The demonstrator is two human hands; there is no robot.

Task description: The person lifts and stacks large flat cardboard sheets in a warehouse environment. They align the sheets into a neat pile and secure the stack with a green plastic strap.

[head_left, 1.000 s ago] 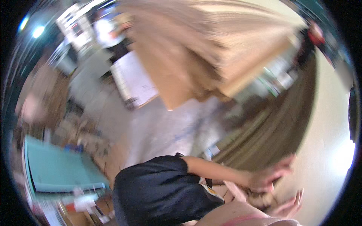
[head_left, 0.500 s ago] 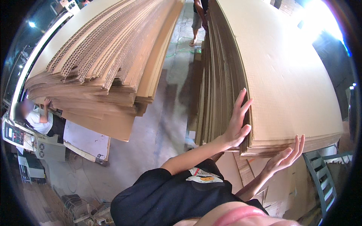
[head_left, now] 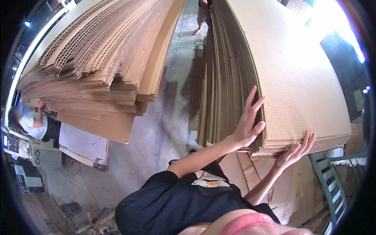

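We reach our left arm (head_left: 207, 158) across to the right, bent at the elbow, the left hand (head_left: 248, 129) upright with fingers (head_left: 250, 101) stretched and thumb (head_left: 258, 128) apart. Our right forearm (head_left: 262, 189) slants upward; the right hand (head_left: 291, 154) sits lower, its fingers lifted and slightly spread.

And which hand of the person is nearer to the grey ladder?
The right hand: it is at the near edge of the cardboard stack, left of the grey ladder. The left hand is farther left, at the stack's left side.
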